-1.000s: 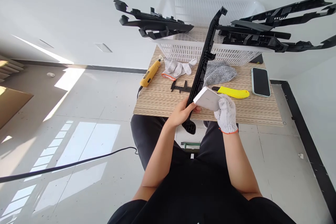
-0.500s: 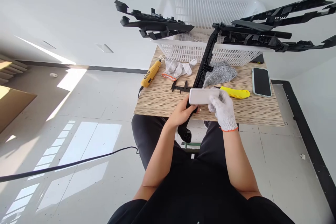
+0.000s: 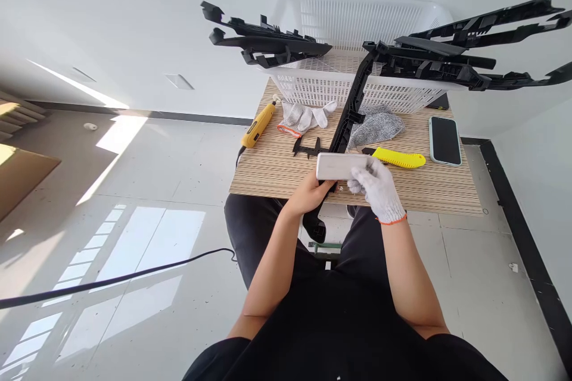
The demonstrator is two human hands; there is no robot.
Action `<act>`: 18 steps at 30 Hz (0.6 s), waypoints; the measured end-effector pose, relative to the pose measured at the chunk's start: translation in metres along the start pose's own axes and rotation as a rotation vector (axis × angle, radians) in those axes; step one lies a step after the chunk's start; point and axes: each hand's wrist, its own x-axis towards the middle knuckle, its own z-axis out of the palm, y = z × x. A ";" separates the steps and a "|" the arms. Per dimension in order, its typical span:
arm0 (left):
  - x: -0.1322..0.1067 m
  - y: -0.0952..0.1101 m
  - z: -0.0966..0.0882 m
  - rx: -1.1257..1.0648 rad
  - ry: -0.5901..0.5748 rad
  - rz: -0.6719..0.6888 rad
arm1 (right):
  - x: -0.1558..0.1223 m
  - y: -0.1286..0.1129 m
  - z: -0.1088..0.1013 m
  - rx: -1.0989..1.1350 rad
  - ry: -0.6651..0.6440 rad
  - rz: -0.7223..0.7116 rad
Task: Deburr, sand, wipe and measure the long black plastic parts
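Head: white block [image 3: 336,166] across strip [image 3: 352,103]

On the surface [image 3: 268,174], the basket [image 3: 308,90] stands at twelve o'clock. The power tool [image 3: 258,125] lies at nine, the phone [image 3: 445,141] at three.

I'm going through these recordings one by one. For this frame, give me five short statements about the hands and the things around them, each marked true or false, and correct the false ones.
1. The right hand wears a white glove. True.
2. The left hand is gloved too. False: it is bare.
3. The white bar is held in the right hand. True.
4. The phone lies to the left of the yellow knife. False: it lies to the knife's right.
5. Black pieces stick out over both ends of the basket. True.
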 end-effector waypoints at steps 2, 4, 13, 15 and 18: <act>0.000 0.000 0.000 -0.011 0.010 -0.016 | 0.000 0.000 0.001 0.023 0.064 -0.025; 0.000 0.000 0.000 -0.023 0.026 -0.032 | 0.000 -0.001 0.001 0.061 0.126 -0.046; 0.000 -0.001 0.001 -0.030 0.022 -0.033 | 0.002 0.002 0.002 0.032 0.036 0.006; 0.000 0.000 0.001 -0.030 0.022 -0.025 | 0.003 0.003 0.002 0.029 0.025 0.012; -0.001 0.001 0.002 -0.038 0.033 -0.045 | 0.006 0.005 0.002 0.103 0.124 -0.058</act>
